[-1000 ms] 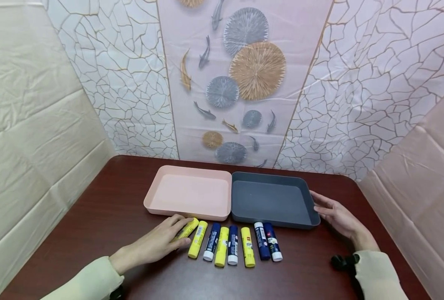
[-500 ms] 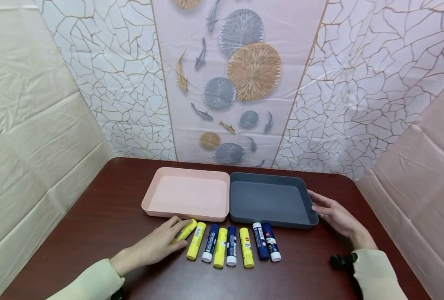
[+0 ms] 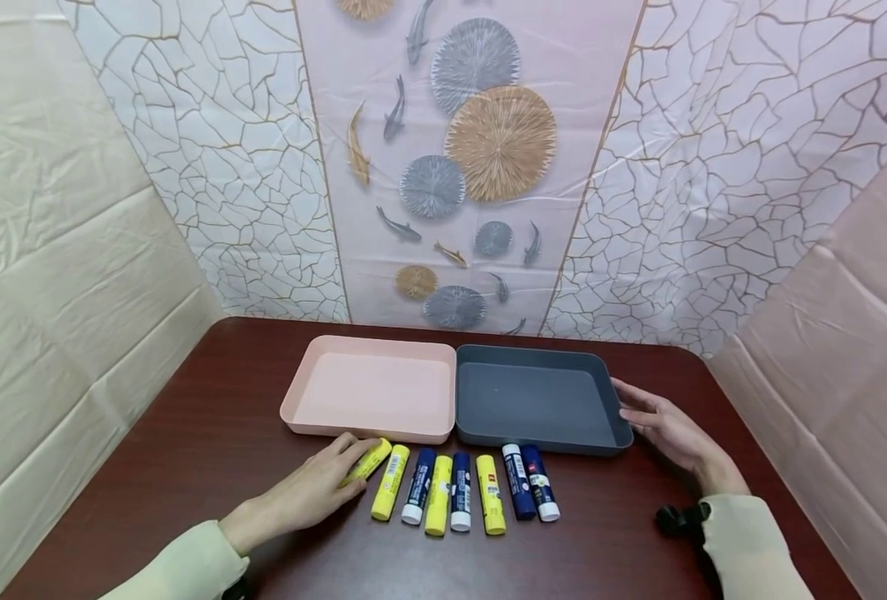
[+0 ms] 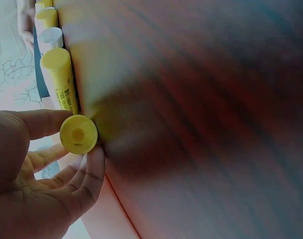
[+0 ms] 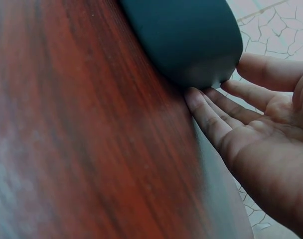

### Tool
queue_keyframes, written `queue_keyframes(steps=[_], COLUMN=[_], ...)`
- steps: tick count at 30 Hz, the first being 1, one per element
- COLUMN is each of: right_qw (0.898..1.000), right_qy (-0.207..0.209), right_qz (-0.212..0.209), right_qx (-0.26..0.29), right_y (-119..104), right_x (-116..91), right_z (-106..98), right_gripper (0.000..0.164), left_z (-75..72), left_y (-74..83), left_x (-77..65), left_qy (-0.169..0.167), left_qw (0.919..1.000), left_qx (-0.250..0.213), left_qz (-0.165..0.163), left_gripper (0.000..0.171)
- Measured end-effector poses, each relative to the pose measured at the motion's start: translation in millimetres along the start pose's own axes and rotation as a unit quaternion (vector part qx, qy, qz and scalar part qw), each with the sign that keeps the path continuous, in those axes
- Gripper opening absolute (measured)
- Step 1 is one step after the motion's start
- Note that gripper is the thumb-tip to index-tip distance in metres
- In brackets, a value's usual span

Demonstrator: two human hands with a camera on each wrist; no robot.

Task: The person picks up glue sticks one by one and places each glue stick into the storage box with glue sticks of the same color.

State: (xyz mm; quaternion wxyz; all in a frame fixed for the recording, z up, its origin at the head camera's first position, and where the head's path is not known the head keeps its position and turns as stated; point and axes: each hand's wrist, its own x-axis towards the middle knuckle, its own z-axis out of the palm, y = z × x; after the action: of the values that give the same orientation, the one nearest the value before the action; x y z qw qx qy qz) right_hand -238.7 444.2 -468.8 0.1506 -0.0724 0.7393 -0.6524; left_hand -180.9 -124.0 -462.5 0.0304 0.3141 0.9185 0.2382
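My left hand point(image 3: 316, 485) grips a yellow glue stick point(image 3: 371, 461) at the left end of a row, in front of the pink tray point(image 3: 372, 437). In the left wrist view the thumb and fingers close around this stick, its round yellow end point(image 4: 78, 135) facing the camera. Beside it lies another yellow glue stick point(image 3: 390, 483). My right hand point(image 3: 672, 433) is at the right end of the dark grey tray point(image 3: 548, 446). Seen from the right wrist, its extended fingers point(image 5: 211, 119) touch the tray's outer corner low down, and the thumb is up by the wall.
Farther right in the row lie dark blue glue sticks with white ends point(image 3: 418, 487), mixed with yellow ones point(image 3: 438, 496). Both trays stand side by side behind them on the reddish-brown table point(image 3: 173, 467). Cloth-covered walls point(image 3: 76, 250) enclose the table at the back and sides.
The whole scene shifts slightly left in the head view. Both hands keep their places, the left on the yellow glue stick and the right at the grey tray.
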Motion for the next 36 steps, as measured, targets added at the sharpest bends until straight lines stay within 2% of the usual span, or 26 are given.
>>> queue_keyframes(steps=[12,21,24,30,36], right_qw=[1.000,1.000,1.000,1.000,1.000], right_qy=[0.001,-0.001,0.000,0.000,-0.002], right_qz=[0.000,0.001,0.001,0.000,-0.003], right_qx=[0.006,0.007,0.005,0.006,0.012], right_y=[-0.4,-0.7,-1.1,-0.4,1.3], right_x=[0.5,0.5,0.3,0.8,0.8], right_z=[0.9,1.5,1.3,1.1,-0.3], right_gripper=[0.070,0.071,0.071,0.070,0.070], left_z=[-2.2,-6.0,-9.5,-18.5,-30.1], left_y=[1.0,3.9,5.0,7.1,8.0], left_x=[0.0,-3.9,-4.7,-3.8,2.9], left_qy=[0.020,0.017,0.022,0.010,0.015], left_qw=[0.9997,0.9996,0.9996,0.9996,0.9992], left_qx=[0.008,0.006,0.003,-0.016,-0.036], left_qz=[-0.008,-0.021,-0.018,-0.022,-0.005], left_gripper=[0.051,0.051,0.052,0.052,0.053])
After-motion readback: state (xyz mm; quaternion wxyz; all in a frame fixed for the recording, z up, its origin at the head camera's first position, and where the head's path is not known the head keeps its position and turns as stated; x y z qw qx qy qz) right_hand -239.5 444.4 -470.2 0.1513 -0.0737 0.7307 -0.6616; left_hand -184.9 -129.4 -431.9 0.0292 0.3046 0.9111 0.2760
